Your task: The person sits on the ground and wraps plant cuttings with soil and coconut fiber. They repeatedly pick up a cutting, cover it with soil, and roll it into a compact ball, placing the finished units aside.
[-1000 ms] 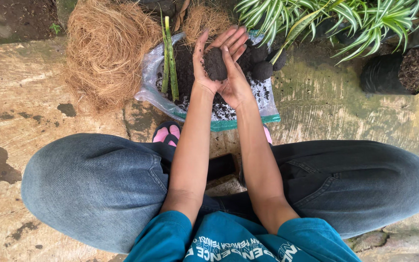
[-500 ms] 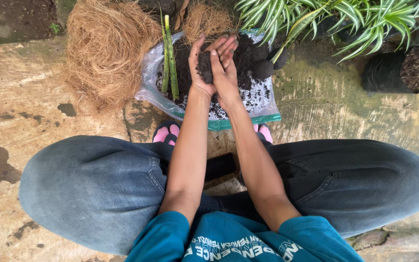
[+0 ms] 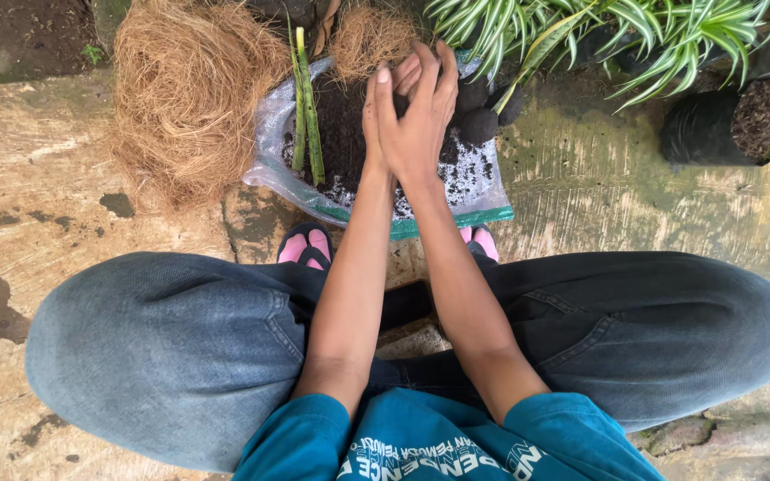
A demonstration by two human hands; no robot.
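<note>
Taking the plastic sheet [image 3: 287, 174] heaped with dark soil [image 3: 340, 125] as my landmark: left of it lies a big mound of dry brown coconut fibre [image 3: 193, 93], touching the sheet's left edge, on the stained concrete ground [image 3: 64, 205]. On the left part of the sheet two green upright stalks [image 3: 307, 107] stand in the soil. Behind the sheet's far edge sits a smaller tuft of the same fibre [image 3: 372, 36].

Over the middle of the sheet I hold my hands pressed together. My left hand [image 3: 374, 116] shows mostly as its thumb edge, fingers straight and pointing away from me. My right hand [image 3: 421, 111] lies flat against it, fingers spread a little, covering the left. Whatever is between my palms is hidden, so I cannot tell if I have any soil in there.

Just right of my hands, several dark round soil balls [image 3: 483, 111] rest on the sheet. Near its front edge my pink sandals [image 3: 307, 248] peek out from under my jeans. Right of the sheet hang striped green leaves [image 3: 652, 31], and farther right stands a black grow bag [image 3: 724, 125] filled with brown matter.
</note>
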